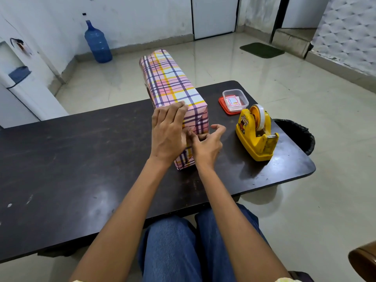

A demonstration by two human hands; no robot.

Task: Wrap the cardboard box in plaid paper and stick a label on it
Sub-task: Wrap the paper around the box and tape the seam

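A long box wrapped in pink, yellow and purple plaid paper (168, 78) lies on the dark table (81, 159), its far end reaching past the table's back edge. My left hand (167, 135) lies flat over the near end, fingers straight on the top edge and thumb down on the folded end face. My right hand (205, 146) presses its thumb and forefinger against that end face beside my left thumb, other fingers curled and spread free. Whether tape sits under the fingertips is hidden. Labels lie in a clear container (235, 99).
A yellow tape dispenser (256, 135) stands to the right of the box. The clear container sits on its red lid (222, 107) behind it. A black bin (297, 135) stands off the table's right edge. A blue water jug (97, 42) is on the floor.
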